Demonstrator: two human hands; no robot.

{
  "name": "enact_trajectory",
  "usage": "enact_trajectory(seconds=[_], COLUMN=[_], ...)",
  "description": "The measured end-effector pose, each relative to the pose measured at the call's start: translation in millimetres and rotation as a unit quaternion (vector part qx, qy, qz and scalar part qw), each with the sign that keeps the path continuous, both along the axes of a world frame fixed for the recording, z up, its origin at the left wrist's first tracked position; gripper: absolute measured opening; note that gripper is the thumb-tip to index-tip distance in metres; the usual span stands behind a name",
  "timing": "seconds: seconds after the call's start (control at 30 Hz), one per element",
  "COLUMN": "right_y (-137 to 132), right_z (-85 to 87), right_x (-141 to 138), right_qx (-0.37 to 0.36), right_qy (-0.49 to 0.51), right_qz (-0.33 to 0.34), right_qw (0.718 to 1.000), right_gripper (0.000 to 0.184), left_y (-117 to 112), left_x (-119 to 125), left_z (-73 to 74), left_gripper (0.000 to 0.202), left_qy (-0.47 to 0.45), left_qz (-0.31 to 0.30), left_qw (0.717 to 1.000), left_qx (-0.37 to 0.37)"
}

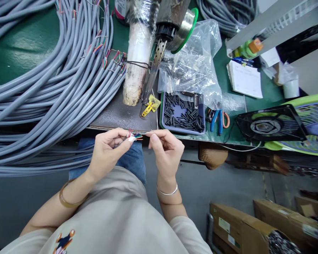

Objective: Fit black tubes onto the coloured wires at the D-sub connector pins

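Observation:
Between the thumb and fingers of my left hand (108,146) is a bunch of thin coloured wires (139,137), with red, blue, green and orange strands fanning to the right. My right hand (166,150) is closed in a pinch just right of the wire tips. Whatever it grips, if anything, is too small to make out. Both hands are at the bench's front edge. Behind them, a soldering iron (155,65) points down beside a white, scorched tube (136,63). A yellow clip (148,108) sits at the iron's tip.
Grey cables (55,91) with stripped ends cover the left side. A tray (184,130) of small black sleeves stands right of the iron, below a plastic bag (193,67) of metal parts. Farther right are cutters (214,121), a notepad (245,81), and a black fan (271,125).

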State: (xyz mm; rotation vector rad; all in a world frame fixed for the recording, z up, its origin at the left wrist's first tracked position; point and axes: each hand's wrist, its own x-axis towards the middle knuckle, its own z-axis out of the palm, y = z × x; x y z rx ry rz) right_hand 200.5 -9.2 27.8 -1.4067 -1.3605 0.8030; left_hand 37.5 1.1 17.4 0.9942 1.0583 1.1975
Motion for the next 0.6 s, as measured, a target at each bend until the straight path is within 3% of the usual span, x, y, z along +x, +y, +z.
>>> enact_trajectory(seconds=[0.37, 0.6], right_y=[-4.4, 0.7], right_z=[2.4, 5.6], right_x=[1.7, 3.5], right_qx=[0.114, 0.058], right_qy=[-0.141, -0.115], right_qz=[0.071, 0.067], right_qw=[0.981, 0.989], right_gripper=[0.022, 0.026], left_y=[0.2, -1.6], left_x=[-0.3, 1.2], left_z=[4.5, 5.4], left_gripper=[0.011, 0.013], left_qy=[-0.039, 0.026], left_qz=[-0.039, -0.047], left_qw=[0.998, 0.998], left_qx=[-0.014, 0.015])
